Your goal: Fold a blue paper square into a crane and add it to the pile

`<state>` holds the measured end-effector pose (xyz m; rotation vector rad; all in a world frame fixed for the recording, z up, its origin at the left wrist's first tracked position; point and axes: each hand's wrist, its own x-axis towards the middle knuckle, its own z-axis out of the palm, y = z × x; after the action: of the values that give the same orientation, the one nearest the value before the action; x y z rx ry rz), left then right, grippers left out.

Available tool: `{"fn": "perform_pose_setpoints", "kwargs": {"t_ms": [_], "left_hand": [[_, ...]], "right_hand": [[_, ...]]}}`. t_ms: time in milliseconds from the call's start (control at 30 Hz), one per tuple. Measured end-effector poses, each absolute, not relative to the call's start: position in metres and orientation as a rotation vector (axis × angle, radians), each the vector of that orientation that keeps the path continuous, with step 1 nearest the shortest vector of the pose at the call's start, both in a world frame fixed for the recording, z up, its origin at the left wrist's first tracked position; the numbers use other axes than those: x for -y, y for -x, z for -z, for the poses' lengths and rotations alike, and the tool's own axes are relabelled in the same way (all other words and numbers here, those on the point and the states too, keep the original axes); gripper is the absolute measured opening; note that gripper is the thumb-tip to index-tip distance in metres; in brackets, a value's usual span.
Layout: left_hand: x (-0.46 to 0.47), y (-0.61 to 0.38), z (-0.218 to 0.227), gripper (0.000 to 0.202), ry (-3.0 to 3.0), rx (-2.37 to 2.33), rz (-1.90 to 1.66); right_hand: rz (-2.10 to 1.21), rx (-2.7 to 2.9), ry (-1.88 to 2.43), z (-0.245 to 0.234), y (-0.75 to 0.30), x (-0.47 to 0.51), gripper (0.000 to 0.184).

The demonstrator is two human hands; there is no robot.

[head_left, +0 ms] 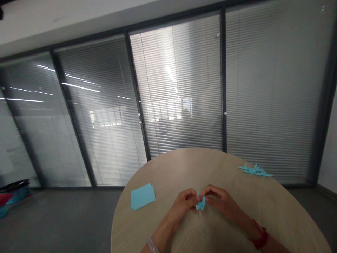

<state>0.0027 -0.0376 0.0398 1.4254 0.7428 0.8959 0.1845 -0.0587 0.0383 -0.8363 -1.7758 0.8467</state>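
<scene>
Between my two hands is a small light-blue origami crane (200, 204), partly folded paper with pointed tips. My left hand (185, 202) pinches it from the left, fingers closed on its edge. From the right, my right hand (216, 196) has thumb and fingers closed at one upper tip. The fingers hide part of the paper. To the left lies a stack of light-blue paper sheets (143, 196). A small pile of folded light-blue cranes (255, 170) rests near the table's far right edge.
The round wooden table (189, 165) has a curved edge on the left, far and right sides. Glass partitions with blinds (181, 88) stand behind it. Blue and red bins or containers (19, 191) are on the floor at far left.
</scene>
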Motion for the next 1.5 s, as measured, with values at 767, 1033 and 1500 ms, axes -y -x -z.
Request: {"fn": "perform_pose_setpoints", "kwargs": {"t_ms": [767,1033,1500], "left_hand": [[0.033,-0.003,-0.024,0.025,-1.821,-0.929,-0.843],[0.029,-0.002,-0.021,0.022,-1.804,-0.936,-0.873],[0.031,-0.001,-0.021,0.023,-1.912,-0.959,-0.844]], "right_hand": [[-0.813,1.955,1.005,-0.033,-0.183,0.059,0.014],[-0.926,1.926,0.953,-0.028,-0.186,0.054,0.016],[-1.064,1.846,0.943,-0.028,-0.186,0.053,0.026]]}}
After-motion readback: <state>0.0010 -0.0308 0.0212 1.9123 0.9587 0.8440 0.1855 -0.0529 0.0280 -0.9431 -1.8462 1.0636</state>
